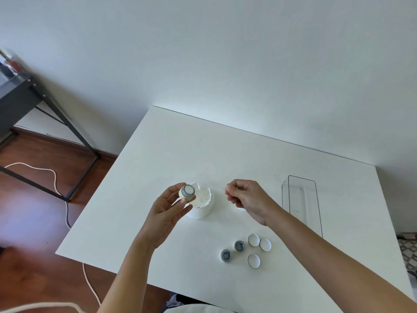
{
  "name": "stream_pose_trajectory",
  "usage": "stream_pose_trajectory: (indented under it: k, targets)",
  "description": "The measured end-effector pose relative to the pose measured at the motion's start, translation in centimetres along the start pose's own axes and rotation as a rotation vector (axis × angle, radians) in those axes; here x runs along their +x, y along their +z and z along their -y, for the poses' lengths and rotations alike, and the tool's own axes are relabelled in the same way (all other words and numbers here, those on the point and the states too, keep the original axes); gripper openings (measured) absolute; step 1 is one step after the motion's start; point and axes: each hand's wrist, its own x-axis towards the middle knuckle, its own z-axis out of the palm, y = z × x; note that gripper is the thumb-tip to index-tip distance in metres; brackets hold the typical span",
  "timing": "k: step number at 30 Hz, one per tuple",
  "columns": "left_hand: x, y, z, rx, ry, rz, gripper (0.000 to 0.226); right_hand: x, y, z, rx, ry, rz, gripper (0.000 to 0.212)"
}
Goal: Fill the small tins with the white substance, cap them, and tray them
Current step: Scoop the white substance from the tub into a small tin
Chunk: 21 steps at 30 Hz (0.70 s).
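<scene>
Left hand (168, 210), raised over the white table (158, 154): thumb and fingertips pinch one small tin (187, 191), mouth tilted toward the person. Its inside reads pale, so probably filled already, though I cannot tell the fill level.

Just right of that tin and partly behind it stands the open tub of white substance (202, 203), on the table, contents heaped unevenly against its walls.

Right hand (244, 197), held above the table just right of the tub: fingers curled together as though pinching something thin. A faint clear sliver shows at the fingertips, possibly a small spatula, but I cannot confirm what it grips. A white rounded object peeks from under this hand; identity unclear.

Near edge, right of centre: two empty tins (233, 250) side by side, grey insides showing, with three white caps (259, 247) clustered just beside them, undersides up.

Far right: clear plastic tray (301, 203), long, nothing visible in it.

Risks, as judged:
- The held tin is tipped and held by a light pinch only; soft filling could slump out, or the tin slip.
- Substance smeared on the rim would keep a cap from seating cleanly.
- The left wrist hovers close to the tub; a careless sweep could knock it.
- The caps lie near the table edge and the right forearm passes above them.
</scene>
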Motion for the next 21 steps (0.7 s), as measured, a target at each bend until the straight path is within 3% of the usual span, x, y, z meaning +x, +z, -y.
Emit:
stream_pose_trajectory:
  k: [4, 9, 16, 21]
  targets:
    - [-0.5, -0.7, 0.2, 0.017, 0.005, -0.007, 0.035, 0.9, 0.1, -1.1, 0.037, 0.015, -0.091, 0.016]
    - [-1.3, -1.9, 1.2, 0.034, -0.012, -0.027, 0.034, 2.0, 1.0, -1.8, -0.324, -0.274, -0.255, 0.016]
    - [-1.6, -1.5, 2.7, 0.195, -0.064, -0.072, 0.049, 2.2, 0.5, -1.9, -0.869, -0.709, -0.174, 0.015]
    - [-0.7, -1.1, 4.0, 0.321, -0.074, -0.183, 0.04, 2.6, 0.4, -1.0, -1.103, -0.889, -0.092, 0.022]
